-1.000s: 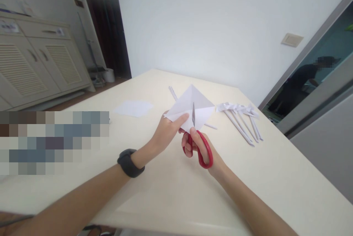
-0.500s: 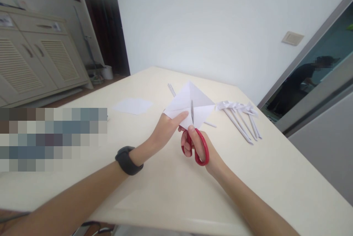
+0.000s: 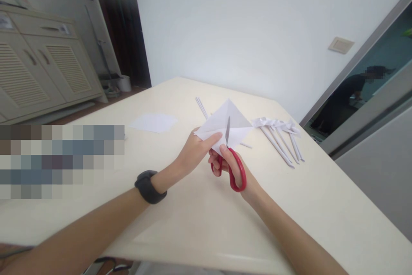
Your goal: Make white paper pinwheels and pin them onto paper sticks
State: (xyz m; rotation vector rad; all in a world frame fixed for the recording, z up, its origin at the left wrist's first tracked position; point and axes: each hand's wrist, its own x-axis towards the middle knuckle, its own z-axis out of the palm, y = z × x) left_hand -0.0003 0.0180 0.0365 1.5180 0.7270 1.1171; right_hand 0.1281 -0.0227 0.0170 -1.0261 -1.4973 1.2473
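Left hand [image 3: 193, 152] pinched the folded paper [image 3: 225, 127]; right hand [image 3: 233, 170] closed through the scissors [image 3: 232, 167], blades mid-cut. The blade could nick the left fingertips, lying close.

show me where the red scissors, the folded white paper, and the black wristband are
red scissors [image 3: 237, 172], head view, on the red handle loop by the right hand.
folded white paper [image 3: 214, 124], head view, on the left flap above the left thumb.
black wristband [image 3: 148, 187], head view, on the band's top face at the left wrist.
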